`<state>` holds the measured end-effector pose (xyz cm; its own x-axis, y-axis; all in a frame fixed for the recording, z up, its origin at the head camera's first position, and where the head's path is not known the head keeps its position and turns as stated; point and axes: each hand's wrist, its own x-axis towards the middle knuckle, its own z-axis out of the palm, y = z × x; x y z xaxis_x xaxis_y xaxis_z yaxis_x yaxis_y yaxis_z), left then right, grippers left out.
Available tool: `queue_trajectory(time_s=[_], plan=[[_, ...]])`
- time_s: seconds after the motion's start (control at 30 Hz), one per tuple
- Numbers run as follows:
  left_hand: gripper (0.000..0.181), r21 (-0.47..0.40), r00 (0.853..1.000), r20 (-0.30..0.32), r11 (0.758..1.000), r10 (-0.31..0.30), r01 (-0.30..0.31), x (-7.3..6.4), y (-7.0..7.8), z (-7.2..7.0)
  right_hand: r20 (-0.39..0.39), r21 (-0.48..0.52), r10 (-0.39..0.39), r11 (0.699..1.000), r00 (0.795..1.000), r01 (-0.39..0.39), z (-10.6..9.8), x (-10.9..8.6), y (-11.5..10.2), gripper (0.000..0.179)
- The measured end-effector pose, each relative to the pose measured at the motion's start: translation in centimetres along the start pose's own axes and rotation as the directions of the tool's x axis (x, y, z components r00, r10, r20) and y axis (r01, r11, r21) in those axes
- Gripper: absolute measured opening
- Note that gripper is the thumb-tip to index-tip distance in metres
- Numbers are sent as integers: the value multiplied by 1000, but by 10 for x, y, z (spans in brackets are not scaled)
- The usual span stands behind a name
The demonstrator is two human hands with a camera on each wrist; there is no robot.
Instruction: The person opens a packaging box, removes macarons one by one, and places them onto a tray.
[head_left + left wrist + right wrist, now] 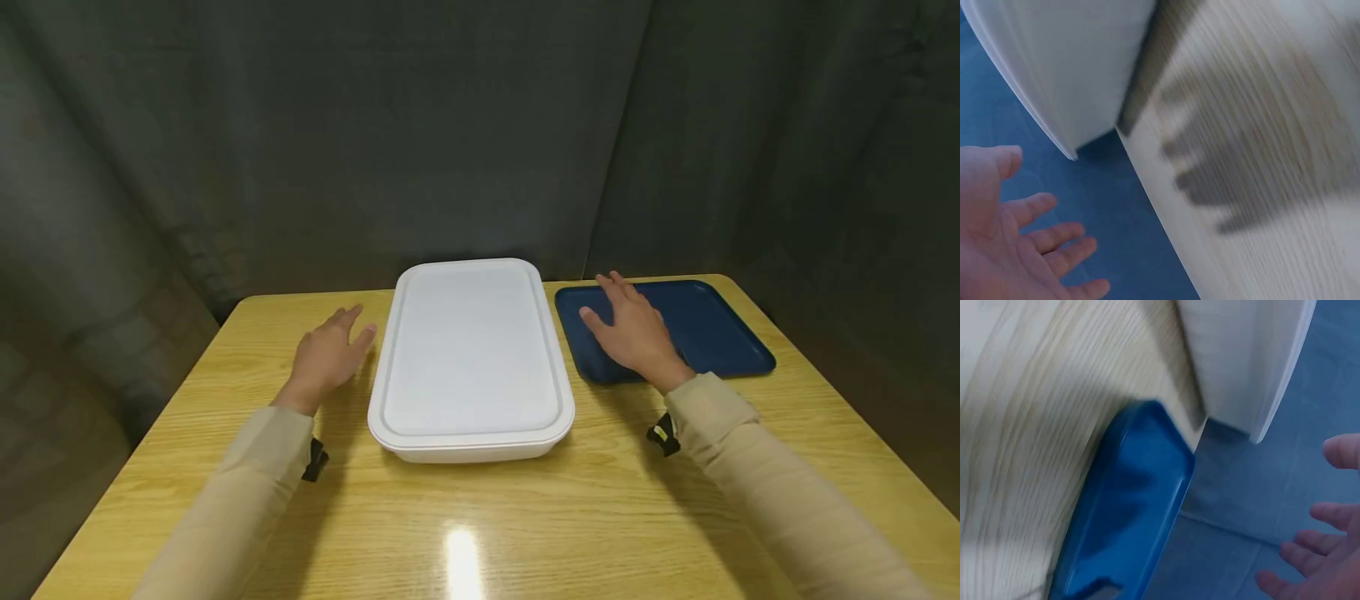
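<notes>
A white lidded box (474, 350) stands in the middle of the wooden table, its lid in place; what is inside is hidden. My left hand (330, 354) hovers just left of the box, fingers spread and holding nothing. In the left wrist view that hand (1029, 244) appears apart from the box's side wall (1085, 69). On the other side, my right hand (633, 329) is over the left part of a dark blue tray (712, 325), fingers extended and nothing in the grasp. The right wrist view shows the tray (1129, 500) beside the box (1229, 356).
The wooden table (480, 517) has a bright light reflection near its front. A dark curtain (450, 133) hangs behind the table and along both sides. The box and tray lie near the back edge, with a narrow strip of wood between them.
</notes>
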<state>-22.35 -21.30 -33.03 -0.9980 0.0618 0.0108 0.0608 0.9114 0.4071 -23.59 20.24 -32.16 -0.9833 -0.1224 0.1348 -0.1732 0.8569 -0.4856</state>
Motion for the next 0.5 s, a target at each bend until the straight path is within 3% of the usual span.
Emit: queue_trajectory(time_s=[0.17, 0.5], plan=[[67, -88, 998, 54, 996, 16, -11, -2, 13, 3, 66, 119, 4, 993, 998, -12, 1, -3, -14, 69], [74, -216, 982, 171, 970, -76, 112, -1, 25, 9, 247, 217, 79, 967, 966, -135, 19, -5, -27, 74]])
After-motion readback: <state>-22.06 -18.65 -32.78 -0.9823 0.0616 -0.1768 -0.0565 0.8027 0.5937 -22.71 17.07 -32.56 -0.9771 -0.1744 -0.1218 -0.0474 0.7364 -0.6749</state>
